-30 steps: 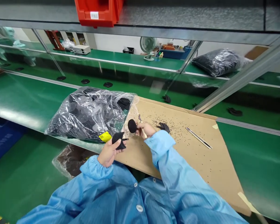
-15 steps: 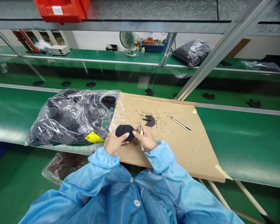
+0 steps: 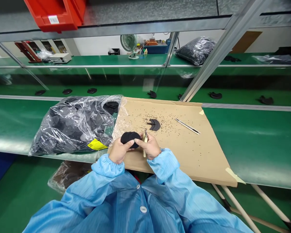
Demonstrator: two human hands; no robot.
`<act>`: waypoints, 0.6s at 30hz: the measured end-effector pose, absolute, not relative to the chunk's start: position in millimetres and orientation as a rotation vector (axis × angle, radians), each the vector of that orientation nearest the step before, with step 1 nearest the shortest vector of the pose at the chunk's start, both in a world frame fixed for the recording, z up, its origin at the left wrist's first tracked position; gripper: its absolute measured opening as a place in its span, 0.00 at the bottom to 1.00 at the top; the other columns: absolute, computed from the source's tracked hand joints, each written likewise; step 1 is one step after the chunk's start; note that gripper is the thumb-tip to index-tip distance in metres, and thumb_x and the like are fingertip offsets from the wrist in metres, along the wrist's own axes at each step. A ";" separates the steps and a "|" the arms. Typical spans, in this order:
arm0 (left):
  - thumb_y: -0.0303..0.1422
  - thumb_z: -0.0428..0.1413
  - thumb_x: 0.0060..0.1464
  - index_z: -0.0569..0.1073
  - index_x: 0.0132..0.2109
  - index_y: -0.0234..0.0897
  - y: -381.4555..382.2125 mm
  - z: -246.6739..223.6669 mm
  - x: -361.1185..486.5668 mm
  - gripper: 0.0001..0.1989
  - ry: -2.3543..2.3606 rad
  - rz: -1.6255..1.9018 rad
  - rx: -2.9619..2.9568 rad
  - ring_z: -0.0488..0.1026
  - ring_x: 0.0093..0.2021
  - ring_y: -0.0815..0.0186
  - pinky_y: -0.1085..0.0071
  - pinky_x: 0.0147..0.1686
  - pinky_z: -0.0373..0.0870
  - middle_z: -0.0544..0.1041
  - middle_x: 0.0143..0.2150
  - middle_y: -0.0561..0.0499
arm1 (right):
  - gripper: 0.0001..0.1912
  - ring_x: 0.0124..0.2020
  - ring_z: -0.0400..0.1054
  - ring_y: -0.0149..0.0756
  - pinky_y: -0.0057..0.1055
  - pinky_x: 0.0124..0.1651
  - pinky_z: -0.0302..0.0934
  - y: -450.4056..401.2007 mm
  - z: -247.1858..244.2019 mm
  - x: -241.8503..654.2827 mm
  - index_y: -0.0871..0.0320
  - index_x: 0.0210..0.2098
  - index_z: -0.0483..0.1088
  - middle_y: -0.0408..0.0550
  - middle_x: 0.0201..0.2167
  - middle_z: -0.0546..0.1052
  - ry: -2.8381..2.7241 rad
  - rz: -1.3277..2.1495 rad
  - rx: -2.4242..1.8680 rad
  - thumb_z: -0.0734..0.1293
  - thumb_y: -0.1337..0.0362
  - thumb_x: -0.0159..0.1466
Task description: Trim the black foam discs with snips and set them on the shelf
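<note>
My left hand (image 3: 118,150) grips a fanned stack of round black discs (image 3: 129,138), its thumb lying across their lower face. From the other side my right hand (image 3: 151,145) meets the stack, thumb pressed on the disc edges. Held in that same right hand is a pair of small pliers (image 3: 145,149) with cream handles, metal tip pointing away from me. Just beyond my hands, several black crescent-shaped pieces (image 3: 155,125) lie overlapped on the cardboard sheet (image 3: 174,155). Tiny black bits are scattered around them.
A slim utility knife (image 3: 188,126) lies on the cardboard to the right. On the left sits a clear plastic bag (image 3: 72,126) full of black discs. Small black piles line the green ledge behind. A metal post (image 3: 208,68) slants down at right; a red bin (image 3: 55,16) hangs overhead.
The fanned discs have been gathered closer together, and my right thumb has moved left onto them. The pliers stay in my right hand. The camera view has shifted slightly.
</note>
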State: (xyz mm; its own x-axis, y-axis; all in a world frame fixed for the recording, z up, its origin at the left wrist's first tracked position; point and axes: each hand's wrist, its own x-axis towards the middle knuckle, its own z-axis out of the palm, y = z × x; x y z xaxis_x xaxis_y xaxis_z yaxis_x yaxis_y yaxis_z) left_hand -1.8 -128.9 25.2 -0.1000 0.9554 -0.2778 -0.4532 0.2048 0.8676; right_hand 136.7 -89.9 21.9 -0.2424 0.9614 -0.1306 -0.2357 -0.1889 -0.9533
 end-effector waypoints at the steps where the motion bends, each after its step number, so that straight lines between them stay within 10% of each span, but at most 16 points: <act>1: 0.32 0.68 0.38 0.76 0.43 0.34 -128.5 25.5 -0.8 0.21 1.073 1.335 0.633 0.75 0.42 0.60 0.64 0.43 0.73 0.79 0.42 0.45 | 0.22 0.26 0.63 0.29 0.29 0.33 0.62 -90.5 22.2 136.8 0.58 0.30 0.67 0.39 0.24 0.69 -1.065 1.594 -1.016 0.77 0.58 0.40; 7: 0.31 0.67 0.39 0.77 0.43 0.32 -127.4 27.6 8.0 0.20 0.966 1.354 0.658 0.74 0.45 0.61 0.63 0.49 0.69 0.79 0.42 0.45 | 0.22 0.23 0.59 0.27 0.28 0.29 0.59 -91.7 21.2 139.8 0.57 0.27 0.65 0.37 0.21 0.66 -1.043 1.478 -1.078 0.77 0.56 0.40; 18: 0.30 0.49 0.61 0.73 0.39 0.28 -116.6 21.6 -13.0 0.10 0.843 1.047 0.080 0.68 0.18 0.77 0.79 0.21 0.71 0.75 0.27 0.49 | 0.13 0.37 0.72 0.37 0.36 0.44 0.66 -106.8 26.8 144.7 0.58 0.42 0.67 0.50 0.36 0.76 -1.570 1.193 -0.946 0.65 0.57 0.61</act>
State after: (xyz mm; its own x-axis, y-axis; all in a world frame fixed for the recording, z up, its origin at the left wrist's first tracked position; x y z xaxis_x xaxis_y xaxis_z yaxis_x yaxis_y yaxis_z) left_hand -13.0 -116.6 21.6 0.2251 0.7868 -0.5747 -0.7289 0.5274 0.4365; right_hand 144.7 -106.8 26.8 -0.2823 0.9353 0.2135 0.0449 0.2352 -0.9709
